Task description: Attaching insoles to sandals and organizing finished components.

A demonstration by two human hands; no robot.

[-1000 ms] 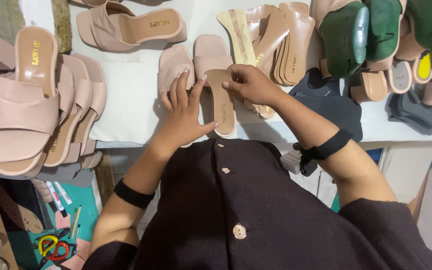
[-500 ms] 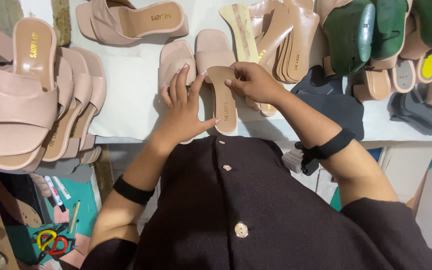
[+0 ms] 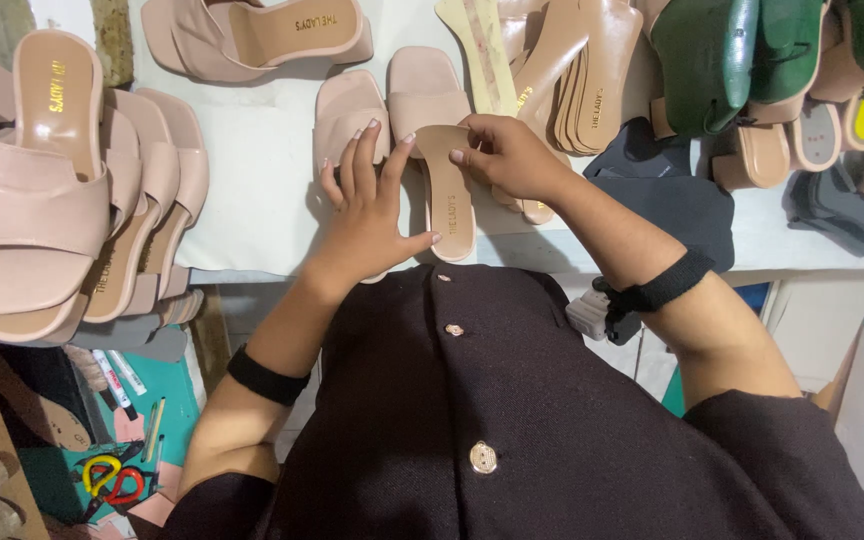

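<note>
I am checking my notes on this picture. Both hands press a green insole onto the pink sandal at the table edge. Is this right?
Only the colour is wrong. The head view shows that the insole is tan, not green. The left hand and the right hand do press it onto the pink sandal at the table edge.

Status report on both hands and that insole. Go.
Left hand flat on the beige insole, fingers spread. Right hand pinching its top edge. Pink sandals and stacked soles crowd both sides.
</note>
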